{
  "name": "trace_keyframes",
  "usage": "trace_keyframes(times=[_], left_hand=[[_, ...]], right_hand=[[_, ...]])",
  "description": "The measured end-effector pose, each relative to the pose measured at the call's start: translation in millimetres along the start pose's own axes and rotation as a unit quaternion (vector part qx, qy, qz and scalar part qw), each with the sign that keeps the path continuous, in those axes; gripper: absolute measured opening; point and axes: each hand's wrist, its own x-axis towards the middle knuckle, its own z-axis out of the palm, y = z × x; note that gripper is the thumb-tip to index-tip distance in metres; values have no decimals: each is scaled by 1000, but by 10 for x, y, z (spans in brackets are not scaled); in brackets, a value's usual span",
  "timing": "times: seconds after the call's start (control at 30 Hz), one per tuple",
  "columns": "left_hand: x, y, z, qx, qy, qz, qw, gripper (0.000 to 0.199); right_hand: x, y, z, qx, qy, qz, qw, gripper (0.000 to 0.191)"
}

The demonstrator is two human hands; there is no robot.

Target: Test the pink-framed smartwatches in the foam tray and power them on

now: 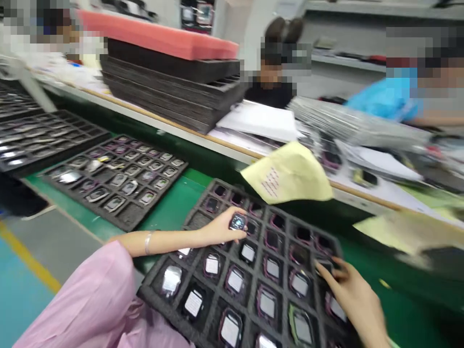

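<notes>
My left hand (222,226) is closed around a smartwatch body (238,221) without a strap, its lit screen facing up. It is above a black foam tray (203,297) divided into square compartments. Many of these hold watch bodies, some with dark screens and some with pale, label-like faces, such as the watch body (235,280) near the middle. At the tray's right side, my right hand (357,295) has its thumb and fingers around a dark watch (325,267), partly hidden by the fingers. Whether that watch is lifted or still in its compartment, I cannot tell.
A second foam tray (125,220) with watch parts lies to the left on the green bench (166,198). A raised shelf behind carries stacked black foam (163,92) under pink foam (155,36). Yellow paper (290,174) overhangs its edge. Other people sit beyond.
</notes>
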Motion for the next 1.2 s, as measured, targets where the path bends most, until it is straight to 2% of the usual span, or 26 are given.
trace_keyframes(times=[0.03, 0.1, 0.13, 0.33, 0.53, 0.67, 0.77, 0.93, 1.07, 1.2], left_hand=[[-3, -31, 15, 2, -13, -1, 1000, 51], [-12, -83, 13, 7, -28, 3, 1000, 50], [-19, -103, 3, 10, -30, 6, 999, 50], [-44, -132, -25, 22, -1, 33, 999, 50], [-34, -113, -44, 4, 0, 48, 999, 52], [-74, -98, -116, -24, 13, 46, 999, 51], [-126, -56, -151, -42, 24, 42, 998, 52], [-185, 5, -148, -59, 27, 25, 998, 53], [-191, -16, -132, -53, 25, -1, 998, 52], [-156, -18, -79, -27, 8, -35, 999, 52]], right_hand=[[-38, 52, 15, 35, -3, 48, 998, 53], [-57, 103, 29, 162, -15, 75, 984, 68], [-53, 111, 24, 191, -24, 82, 978, 70], [-122, 83, -84, 324, -29, 81, 942, 54], [-445, 18, -193, 427, -14, 53, 903, 43], [-706, -162, -205, 466, 1, 18, 884, 35], [-795, -372, -210, 517, 7, -13, 856, 35], [-671, -680, -191, 606, -71, -12, 792, 30], [-476, -848, -85, 634, -151, 20, 758, 17], [-352, -970, -11, 640, -243, 34, 728, 20]])
